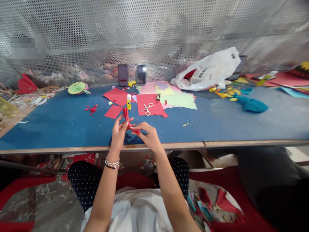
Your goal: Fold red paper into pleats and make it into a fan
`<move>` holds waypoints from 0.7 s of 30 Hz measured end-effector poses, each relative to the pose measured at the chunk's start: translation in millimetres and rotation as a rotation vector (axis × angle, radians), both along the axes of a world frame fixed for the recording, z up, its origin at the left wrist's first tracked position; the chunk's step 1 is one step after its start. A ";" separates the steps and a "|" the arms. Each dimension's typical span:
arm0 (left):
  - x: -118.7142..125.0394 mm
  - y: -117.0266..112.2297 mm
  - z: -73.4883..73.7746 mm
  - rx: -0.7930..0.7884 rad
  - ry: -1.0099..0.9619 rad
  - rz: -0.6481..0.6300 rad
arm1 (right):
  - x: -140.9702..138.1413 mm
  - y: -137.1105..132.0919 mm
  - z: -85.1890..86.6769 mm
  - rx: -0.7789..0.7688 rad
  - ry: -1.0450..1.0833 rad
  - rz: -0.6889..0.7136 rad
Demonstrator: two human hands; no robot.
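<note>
Above the front edge of the blue table, a folded strip of red paper [126, 115] is held between both hands. My left hand [118, 132] pinches its upper part with thumb and fingers. My right hand [147, 134] grips the lower end, fingers closed on it. Just beyond the hands a yellow glue stick [129, 102] with a white cap stands upright. White-handled scissors [147, 109] lie part open on a red paper sheet [154, 100]. A smaller red paper piece [113, 111] rests left of the glue stick.
Red paper scraps [92, 109] lie on the left of the blue table [62, 129]. A small sharpener-like item [158, 96], a green sheet [183, 100], a white plastic bag [212, 71], a teal paper piece [254, 104] and a green paper rosette [76, 88] are farther back. A perforated metal screen [154, 32] rises behind.
</note>
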State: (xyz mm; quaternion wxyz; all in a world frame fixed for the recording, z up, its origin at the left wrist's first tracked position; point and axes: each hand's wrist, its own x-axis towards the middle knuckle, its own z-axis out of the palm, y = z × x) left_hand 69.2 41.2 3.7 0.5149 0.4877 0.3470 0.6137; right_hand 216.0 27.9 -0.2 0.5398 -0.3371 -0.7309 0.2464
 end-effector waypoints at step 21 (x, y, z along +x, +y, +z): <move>-3.9 -3.2 0.2 0.148 0.462 0.012 | 0.8 2.1 1.7 -0.104 0.081 -0.104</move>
